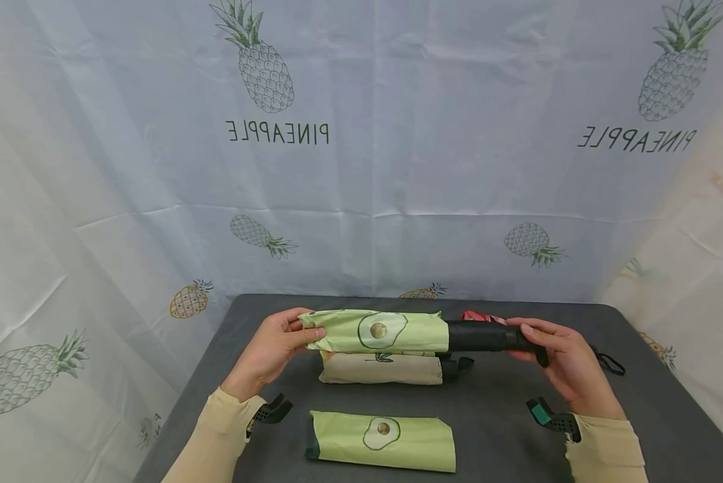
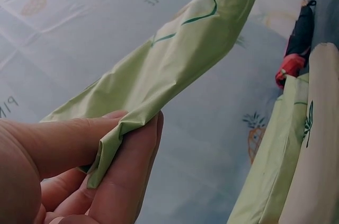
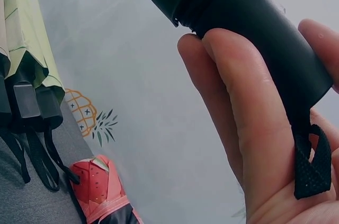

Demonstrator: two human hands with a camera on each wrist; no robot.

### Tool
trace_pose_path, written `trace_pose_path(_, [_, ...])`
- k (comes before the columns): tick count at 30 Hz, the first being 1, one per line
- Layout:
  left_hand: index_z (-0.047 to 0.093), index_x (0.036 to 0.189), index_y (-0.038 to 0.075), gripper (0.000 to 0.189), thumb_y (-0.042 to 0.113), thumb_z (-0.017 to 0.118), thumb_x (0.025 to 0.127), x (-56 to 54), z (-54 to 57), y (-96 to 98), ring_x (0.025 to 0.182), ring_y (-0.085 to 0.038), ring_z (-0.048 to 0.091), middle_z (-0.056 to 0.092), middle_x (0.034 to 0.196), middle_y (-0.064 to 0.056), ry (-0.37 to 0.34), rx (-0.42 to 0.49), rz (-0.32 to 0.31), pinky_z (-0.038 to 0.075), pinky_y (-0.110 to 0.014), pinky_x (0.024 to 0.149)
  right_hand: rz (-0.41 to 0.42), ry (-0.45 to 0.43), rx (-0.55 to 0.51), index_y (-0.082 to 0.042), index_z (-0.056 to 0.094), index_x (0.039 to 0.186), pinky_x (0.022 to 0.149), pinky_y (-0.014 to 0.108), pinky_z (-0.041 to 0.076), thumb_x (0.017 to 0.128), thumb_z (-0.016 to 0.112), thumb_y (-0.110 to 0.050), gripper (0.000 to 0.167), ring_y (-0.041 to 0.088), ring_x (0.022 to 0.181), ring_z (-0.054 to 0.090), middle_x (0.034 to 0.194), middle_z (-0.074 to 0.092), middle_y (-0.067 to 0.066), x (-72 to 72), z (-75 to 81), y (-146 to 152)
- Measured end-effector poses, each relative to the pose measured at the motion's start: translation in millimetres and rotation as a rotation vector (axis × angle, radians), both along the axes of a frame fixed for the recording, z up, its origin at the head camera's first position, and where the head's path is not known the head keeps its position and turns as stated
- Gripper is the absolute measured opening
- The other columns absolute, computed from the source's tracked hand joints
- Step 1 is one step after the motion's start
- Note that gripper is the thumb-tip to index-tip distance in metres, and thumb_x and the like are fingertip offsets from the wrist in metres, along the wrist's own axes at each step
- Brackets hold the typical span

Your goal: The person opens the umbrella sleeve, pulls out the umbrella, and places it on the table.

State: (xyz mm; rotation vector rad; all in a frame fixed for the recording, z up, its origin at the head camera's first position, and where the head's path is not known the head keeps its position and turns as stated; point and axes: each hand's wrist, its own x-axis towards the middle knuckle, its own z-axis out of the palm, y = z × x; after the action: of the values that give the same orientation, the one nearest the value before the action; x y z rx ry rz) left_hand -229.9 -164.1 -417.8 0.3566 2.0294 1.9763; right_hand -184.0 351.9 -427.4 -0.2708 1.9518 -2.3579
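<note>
In the head view, a black folded umbrella is held level above the table, its left part inside a light green avocado-print sleeve. My left hand pinches the sleeve's far left end between thumb and fingers; the left wrist view shows the fabric creased there. My right hand grips the umbrella's handle, whose black strap hangs against the palm in the right wrist view. Just below the held umbrella lies a beige-covered umbrella. Nearer me, another green avocado-print sleeve lies on the table, dark at its left end.
A red watermelon-print bundle lies at the table's back, mostly hidden in the head view. Beside the beige umbrella, the left wrist view shows another green-covered one. A pineapple-print curtain surrounds the dark grey table.
</note>
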Motion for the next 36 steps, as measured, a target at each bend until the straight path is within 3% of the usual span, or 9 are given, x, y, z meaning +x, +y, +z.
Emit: trace_pose_path(36, [0.064,0.133,-0.006,0.038,0.012,0.076,0.102,-0.6,2.4,3.7,0.102,-0.017,0.077,0.079,0.115,-0.003,-0.003,0.029,0.060,0.068,-0.033,0.088,0.051,0.039,-0.032,-0.014,0.077,0.135,0.094,0.033,0.067,0.116,0.044,-0.002,0.040,0.010,0.117,0.074,0.136,0.068,-0.011,1.7,2.5,2.6])
